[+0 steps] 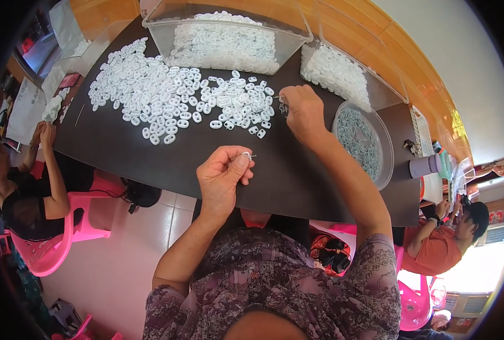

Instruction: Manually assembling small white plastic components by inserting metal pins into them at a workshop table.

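My left hand (224, 180) is closed in a pinch near the table's front edge. Between its thumb and forefinger sits a small white plastic piece (246, 154), mostly covered, with a thin metal bit jutting out to the right. Further out, my right hand (303, 113) is closed over the table beside a few loose small metal screw-like bits (283, 109). A thin tip shows at its fingers, but what they hold is too small to make out. Left of it lies a small heap of white oval two-holed pieces (243, 102); a larger heap of them (144, 90) spreads further left.
A clear bin (294, 48) of white pieces stands at the back, with another clear bin (385, 88) to its right. A round clear tub (383, 175) of metal bits sits by my right forearm. Other people work at the left (25, 187) and right (433, 243).
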Demonstrator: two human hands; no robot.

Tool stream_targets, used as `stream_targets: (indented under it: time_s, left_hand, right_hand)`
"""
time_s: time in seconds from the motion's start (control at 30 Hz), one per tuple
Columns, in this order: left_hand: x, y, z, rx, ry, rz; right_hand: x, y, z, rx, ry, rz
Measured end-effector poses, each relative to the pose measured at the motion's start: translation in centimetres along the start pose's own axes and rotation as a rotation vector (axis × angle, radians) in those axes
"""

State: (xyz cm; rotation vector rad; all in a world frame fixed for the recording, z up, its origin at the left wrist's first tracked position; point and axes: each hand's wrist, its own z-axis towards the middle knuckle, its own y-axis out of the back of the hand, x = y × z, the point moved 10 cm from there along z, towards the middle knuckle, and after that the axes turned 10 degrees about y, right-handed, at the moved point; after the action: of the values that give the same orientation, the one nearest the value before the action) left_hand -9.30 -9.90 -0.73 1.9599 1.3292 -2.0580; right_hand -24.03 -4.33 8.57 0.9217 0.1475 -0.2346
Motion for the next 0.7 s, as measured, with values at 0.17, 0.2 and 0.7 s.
stream_targets:
  time_s: [0.17, 0.2, 0.7]
  left_hand:
    - [-0.1, -0.1, -0.1, -0.037, 0.021, 0.014]
    - [-0.1, -0.2, -0.2, -0.045, 0.036, 0.012]
    - [0.4, -3.8, -2.5, -0.077, 0.018, -0.015]
  right_hand:
    - [-0.4, -1.4, -3.4, 0.146, -0.566, 1.019]
    - [0.2, -0.7, -3.6, 0.145, -0.569, 1.023]
    - [5.0, 2.0, -7.4, 0.13, -0.704, 1.319]
